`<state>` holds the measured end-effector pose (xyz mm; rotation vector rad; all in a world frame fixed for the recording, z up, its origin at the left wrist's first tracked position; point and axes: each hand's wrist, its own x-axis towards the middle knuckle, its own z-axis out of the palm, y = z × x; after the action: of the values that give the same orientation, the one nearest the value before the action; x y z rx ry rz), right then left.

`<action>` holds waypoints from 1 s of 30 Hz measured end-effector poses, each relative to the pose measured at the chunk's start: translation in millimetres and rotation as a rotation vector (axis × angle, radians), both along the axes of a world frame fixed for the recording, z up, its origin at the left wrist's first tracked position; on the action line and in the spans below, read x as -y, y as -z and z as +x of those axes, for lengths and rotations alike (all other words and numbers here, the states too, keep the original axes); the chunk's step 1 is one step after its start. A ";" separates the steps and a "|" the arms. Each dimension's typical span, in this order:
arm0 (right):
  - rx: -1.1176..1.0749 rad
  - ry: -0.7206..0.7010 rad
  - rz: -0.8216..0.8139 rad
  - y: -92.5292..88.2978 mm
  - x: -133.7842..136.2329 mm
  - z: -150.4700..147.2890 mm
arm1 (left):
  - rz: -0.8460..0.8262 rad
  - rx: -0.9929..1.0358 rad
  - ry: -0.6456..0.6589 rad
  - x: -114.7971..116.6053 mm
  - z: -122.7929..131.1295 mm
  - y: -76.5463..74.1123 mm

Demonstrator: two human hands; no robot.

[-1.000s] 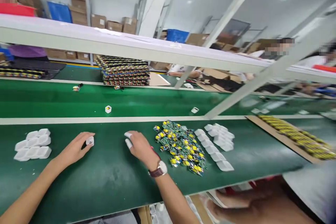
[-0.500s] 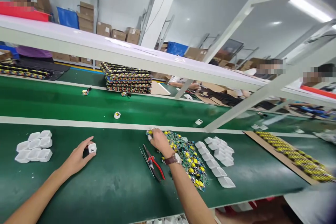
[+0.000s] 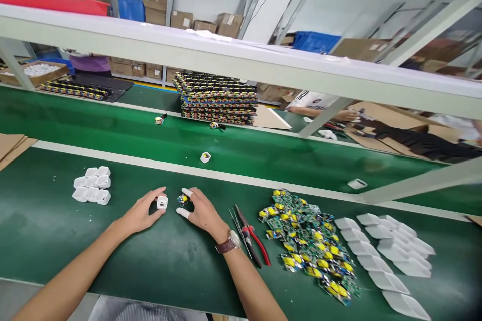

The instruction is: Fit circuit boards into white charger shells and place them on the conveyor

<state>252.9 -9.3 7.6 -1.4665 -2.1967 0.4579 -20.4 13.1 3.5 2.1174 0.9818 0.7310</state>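
Note:
My left hand [image 3: 142,213] grips a small white plastic housing [image 3: 161,203] between thumb and fingers, its slotted face toward me. Close to its right, my right hand [image 3: 201,213], with white finger cots on thumb and index finger, holds a small circuit board [image 3: 183,199] bearing a yellow part. A narrow gap separates board and housing. Right of that wrist lie red-handled pliers [image 3: 253,241] and tweezers [image 3: 239,228]. Beyond them spreads a heap of circuit boards [image 3: 309,235] with yellow parts.
White housings [image 3: 92,185] stand grouped at left; rows of white housings [image 3: 376,261] lie at right. A single housing [image 3: 205,157] sits on the green conveyor belt [image 3: 256,160] behind. Stacked trays of boards [image 3: 216,98] and a white overhead shelf [image 3: 226,55] are farther back. A co-worker's arm [image 3: 320,113] shows opposite.
My right hand has moved left from the board heap to beside my left hand, bringing a circuit board. The left hand still holds the housing. The view has turned left.

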 end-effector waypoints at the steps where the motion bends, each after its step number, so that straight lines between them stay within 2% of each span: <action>1: -0.014 -0.020 0.006 0.9 1.2 3.2 | -0.005 0.000 -0.001 -0.2 0.5 0.1; 5: -0.072 -0.063 0.034 5.3 7.0 9.1 | 0.002 0.004 0.003 -0.7 2.7 0.1; 10: -0.102 -0.042 0.068 9.5 11.3 5.7 | 0.030 0.015 0.013 -0.6 4.8 -0.4; 15: -0.034 0.045 0.131 10.7 13.2 0.3 | 0.044 0.015 -0.003 -1.1 6.7 0.4; 24: -0.044 0.061 0.265 12.9 11.9 0.0 | 0.035 0.012 -0.008 -6.3 6.4 1.8; 30: -0.194 0.009 0.352 1.7 18.2 -9.3 | 0.083 0.044 -0.021 -4.5 8.3 4.7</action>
<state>243.6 -27.5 5.8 -1.1913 -1.9946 0.1866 -12.1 17.6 -1.2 2.1559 0.9659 0.8385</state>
